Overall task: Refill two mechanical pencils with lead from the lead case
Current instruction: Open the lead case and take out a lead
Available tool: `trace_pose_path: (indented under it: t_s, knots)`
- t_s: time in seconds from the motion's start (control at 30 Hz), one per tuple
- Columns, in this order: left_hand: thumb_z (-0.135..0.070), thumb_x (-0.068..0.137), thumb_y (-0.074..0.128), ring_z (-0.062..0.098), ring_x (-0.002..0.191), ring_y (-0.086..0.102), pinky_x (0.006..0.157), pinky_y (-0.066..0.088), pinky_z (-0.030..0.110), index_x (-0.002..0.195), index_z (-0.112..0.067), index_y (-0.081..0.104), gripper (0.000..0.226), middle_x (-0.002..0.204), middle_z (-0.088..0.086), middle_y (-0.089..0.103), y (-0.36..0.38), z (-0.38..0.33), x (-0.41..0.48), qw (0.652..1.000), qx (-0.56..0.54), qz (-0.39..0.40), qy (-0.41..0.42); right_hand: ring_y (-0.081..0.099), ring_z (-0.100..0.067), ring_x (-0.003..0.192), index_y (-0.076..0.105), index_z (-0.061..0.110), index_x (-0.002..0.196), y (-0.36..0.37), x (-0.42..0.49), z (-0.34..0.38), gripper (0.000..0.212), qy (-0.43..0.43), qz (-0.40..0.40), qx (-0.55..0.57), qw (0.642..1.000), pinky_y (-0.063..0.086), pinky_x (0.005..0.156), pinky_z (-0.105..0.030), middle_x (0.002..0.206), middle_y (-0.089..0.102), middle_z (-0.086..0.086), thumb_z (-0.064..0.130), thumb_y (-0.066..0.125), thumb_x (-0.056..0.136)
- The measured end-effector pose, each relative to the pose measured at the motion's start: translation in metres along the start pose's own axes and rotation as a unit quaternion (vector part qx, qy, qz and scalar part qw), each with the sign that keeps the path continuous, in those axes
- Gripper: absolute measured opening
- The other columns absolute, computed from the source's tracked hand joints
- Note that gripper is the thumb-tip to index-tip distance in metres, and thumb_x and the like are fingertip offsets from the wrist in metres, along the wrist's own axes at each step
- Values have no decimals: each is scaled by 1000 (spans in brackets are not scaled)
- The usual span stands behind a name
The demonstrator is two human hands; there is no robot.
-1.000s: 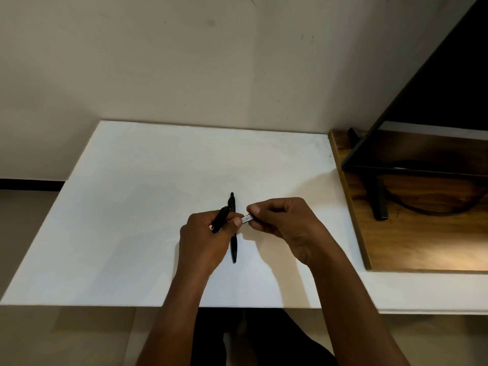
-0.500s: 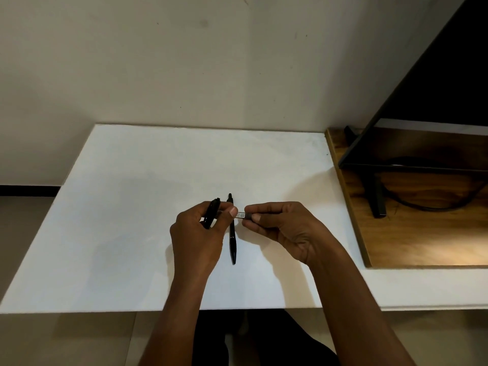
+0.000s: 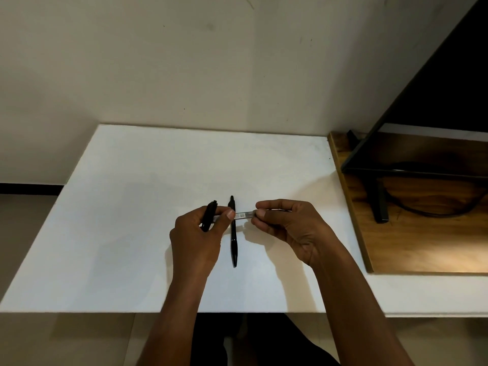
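Observation:
My left hand (image 3: 196,240) holds a black mechanical pencil (image 3: 210,215) in its fingers, its top end sticking up past the knuckles. The left thumb also pinches the left end of a small clear lead case (image 3: 243,215) with a printed label. My right hand (image 3: 286,227) grips the right end of that case between thumb and fingers, so the case spans the gap between both hands. A second black mechanical pencil (image 3: 233,241) lies on the white table (image 3: 118,207), running near to far, just below the case.
A wooden board (image 3: 422,241) lies on the table at the right, with a black monitor stand (image 3: 380,204) and a cable (image 3: 433,211) on it. A dark monitor (image 3: 435,101) overhangs it. The wall stands close behind the table. The table's front edge is near my forearms.
My hands have drawn slightly apart, so more of the lead case shows between them. The pencil in my left hand has shifted left. The pencil on the table has not moved.

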State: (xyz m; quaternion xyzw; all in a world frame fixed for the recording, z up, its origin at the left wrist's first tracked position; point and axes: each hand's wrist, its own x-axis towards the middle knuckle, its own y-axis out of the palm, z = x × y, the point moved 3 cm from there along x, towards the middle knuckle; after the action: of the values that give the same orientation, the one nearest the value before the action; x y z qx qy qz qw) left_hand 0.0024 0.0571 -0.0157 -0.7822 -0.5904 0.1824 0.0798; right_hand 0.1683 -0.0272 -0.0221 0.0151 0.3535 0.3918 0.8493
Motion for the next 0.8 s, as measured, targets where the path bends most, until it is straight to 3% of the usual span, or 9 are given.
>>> trace_pose_path:
  t_s: [0.2, 0.37, 0.47, 0.8]
  knots:
    - [-36, 85, 71, 12, 62, 55, 66, 42, 27, 89, -23, 79, 16, 72, -6, 71, 3, 4, -1, 999, -8, 42, -29, 76, -28, 71, 75, -3, 85, 0, 1, 4, 8, -56, -14, -8, 998, 63, 69, -28, 80, 77, -19, -8, 75, 79]
    - [-34, 89, 67, 1, 41, 52, 49, 41, 13, 80, -21, 78, 19, 46, -20, 60, 7, 6, -2, 995, -3, 94, -41, 75, -24, 67, 76, -1, 85, 3, 0, 6, 4, -97, -15, -41, 994, 61, 66, -25, 77, 77, -17, -3, 75, 82]
    - [-33, 90, 67, 1, 41, 52, 53, 42, 18, 78, -21, 78, 20, 53, -19, 66, 7, 7, -2, 995, -8, 95, -42, 74, -24, 66, 74, -4, 90, 3, -1, 8, 9, -115, -20, -47, 992, 61, 65, -25, 76, 76, -18, -1, 76, 82]
    - [-31, 91, 65, -1, 43, 54, 48, 43, 12, 83, -21, 77, 18, 73, -9, 75, 7, 5, -3, 994, -24, 97, -42, 75, -25, 71, 73, -2, 95, 7, -3, 11, 10, -152, -7, -55, 987, 61, 67, -25, 79, 77, -20, -5, 73, 85]
